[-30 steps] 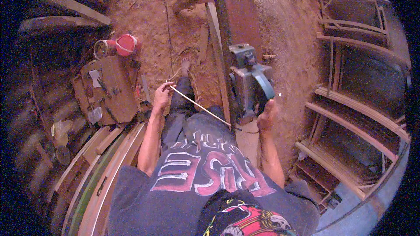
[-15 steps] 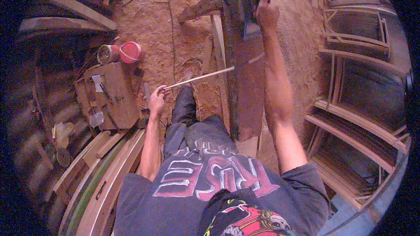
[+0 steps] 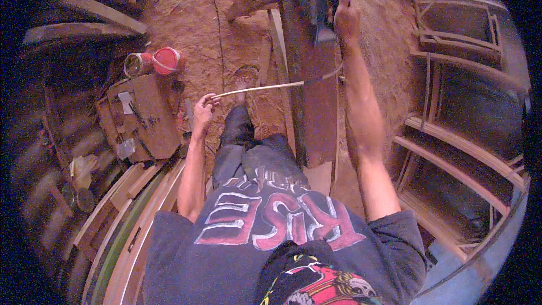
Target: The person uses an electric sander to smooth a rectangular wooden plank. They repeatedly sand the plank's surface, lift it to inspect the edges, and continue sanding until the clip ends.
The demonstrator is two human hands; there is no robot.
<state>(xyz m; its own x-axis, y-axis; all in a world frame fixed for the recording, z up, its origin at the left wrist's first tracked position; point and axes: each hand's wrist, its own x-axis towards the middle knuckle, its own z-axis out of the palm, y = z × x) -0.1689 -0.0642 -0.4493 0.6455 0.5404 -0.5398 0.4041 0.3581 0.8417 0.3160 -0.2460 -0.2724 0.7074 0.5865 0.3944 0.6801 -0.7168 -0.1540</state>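
Note:
My left hand [image 3: 204, 112] pinches one end of a thin pale wooden strip [image 3: 262, 88] between its fingers. The strip runs rightward to a long dark wooden beam or bench [image 3: 322, 121] in front of me, and its far part lies across the top. At the far end of that bench, my right hand [image 3: 346, 21] is wrapped round the right side of a dark power tool [image 3: 312, 3] with a bluish edge. Blur keeps me from telling the tool's exact kind.
To the left stand a wooden box [image 3: 155, 118], a red bucket [image 3: 166, 60] and an open can [image 3: 135, 65]. Curved-looking boards [image 3: 127, 248] lie at lower left. Wooden frames [image 3: 463, 135] are stacked along the right. A cord [image 3: 219, 28] crosses the dusty ground.
My left hand has moved slightly away from me, and the strip now lies more level. The right hand stays on the tool. The whole view has shifted a little.

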